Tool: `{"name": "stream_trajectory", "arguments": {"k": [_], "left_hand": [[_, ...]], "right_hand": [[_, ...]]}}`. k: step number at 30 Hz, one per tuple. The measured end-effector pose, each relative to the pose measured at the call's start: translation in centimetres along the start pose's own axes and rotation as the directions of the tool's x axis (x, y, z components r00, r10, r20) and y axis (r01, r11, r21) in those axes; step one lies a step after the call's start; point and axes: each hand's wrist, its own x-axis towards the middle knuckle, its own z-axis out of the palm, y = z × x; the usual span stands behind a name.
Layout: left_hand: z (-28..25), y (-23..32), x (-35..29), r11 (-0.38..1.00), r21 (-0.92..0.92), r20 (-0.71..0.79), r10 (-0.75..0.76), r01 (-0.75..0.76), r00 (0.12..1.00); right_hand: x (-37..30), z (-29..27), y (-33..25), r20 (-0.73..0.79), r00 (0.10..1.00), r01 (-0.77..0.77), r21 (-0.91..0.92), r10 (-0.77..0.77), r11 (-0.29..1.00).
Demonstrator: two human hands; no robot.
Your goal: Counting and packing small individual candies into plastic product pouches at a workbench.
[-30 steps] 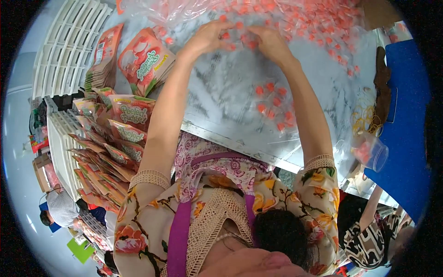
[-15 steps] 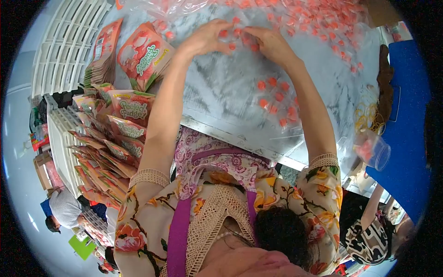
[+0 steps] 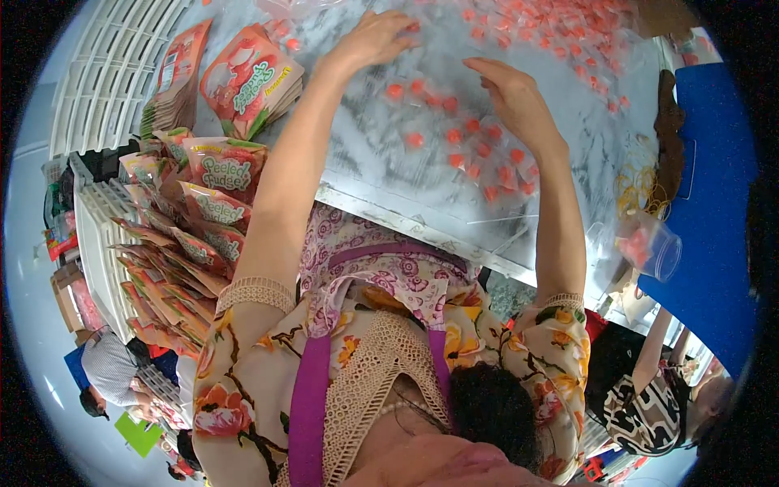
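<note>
Small red sweets in clear wrappers lie loose on the marbled grey table [image 3: 365,154]. A cluster of wrapped sweets [image 3: 484,151] sits near the front edge, and a few more wrapped sweets [image 3: 418,87] lie between it and my hands. Above them at the far side, my left hand [image 3: 377,39] reaches out with extended fingers, a red sweet at its fingertips. My right hand [image 3: 513,93] hovers to the right, fingers stretched and thumb apart, holding nothing. It is nearest the cluster and the large heap of wrapped sweets [image 3: 560,40] at the far right.
At left, a stack of flat printed pouches [image 3: 251,81] and another pouch stack [image 3: 178,69] lie on the table. Filled pouches [image 3: 215,211] crowd a white crate [image 3: 101,243]. On the right are yellow rubber bands [image 3: 645,191], a clear plastic cup [image 3: 653,247] and a blue panel [image 3: 714,162].
My hands have moved apart, the left going farther away and the right toward me. Several wrapped sweets that were between my hands now lie closer to the front cluster.
</note>
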Motion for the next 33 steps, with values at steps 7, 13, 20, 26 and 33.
{"name": "stream_trajectory", "arguments": {"k": [7, 13, 20, 26, 33], "left_hand": [[3.3, 5.9, -8.8, 0.99, -0.053, -0.252, 0.112, -0.129, 0.961], [7.2, 10.7, -9.8, 0.992, 0.001, -0.348, 0.122, -0.13, 0.93], [0.2, 5.3, -12.0, 0.991, 0.133, -0.516, 0.061, 0.01, 0.854], [-6.7, -2.3, -19.5, 0.802, 0.35, -0.272, -0.408, 0.485, 0.871], [-7.4, -5.3, -20.5, 0.853, 0.256, -0.376, -0.345, 0.454, 0.86]], "right_hand": [[-11.7, -3.4, -2.1, -0.223, 0.936, -0.271, 0.03, 0.27, 0.962], [-15.4, -0.7, -4.4, -0.218, 0.919, -0.33, 0.025, 0.328, 0.944], [-15.8, -1.7, -5.0, -0.296, 0.886, -0.347, 0.085, 0.357, 0.934], [-13.1, -1.1, -5.4, -0.233, 0.897, -0.32, 0.245, 0.376, 0.915], [-8.9, 1.7, -9.4, -0.07, 0.973, -0.19, 0.288, 0.218, 0.939]]}}
